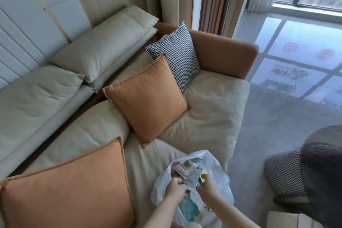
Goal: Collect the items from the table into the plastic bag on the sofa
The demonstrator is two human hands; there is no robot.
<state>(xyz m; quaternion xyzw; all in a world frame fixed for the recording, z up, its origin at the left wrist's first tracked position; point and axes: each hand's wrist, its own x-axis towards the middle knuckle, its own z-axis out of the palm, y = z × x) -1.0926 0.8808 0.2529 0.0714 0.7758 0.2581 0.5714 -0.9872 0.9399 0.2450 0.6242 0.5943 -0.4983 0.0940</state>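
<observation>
In the head view, the plastic bag (192, 189) sits at the lower centre of the frame on the front edge of the cream sofa (209, 109), its mouth facing up so things can be dropped in. Packets and wrappers (187, 169) already fill it, seen through the opening and the thin plastic. The left hand (174, 189) has its fingers curled at the bag's left rim, apparently pinching the plastic, probably to keep the mouth spread. The right hand (206, 185), at the right of the opening, also curls its fingers; whether it pinches the rim or an item inside cannot be told. Three cushions lean on the seat behind. The table is out of sight.
</observation>
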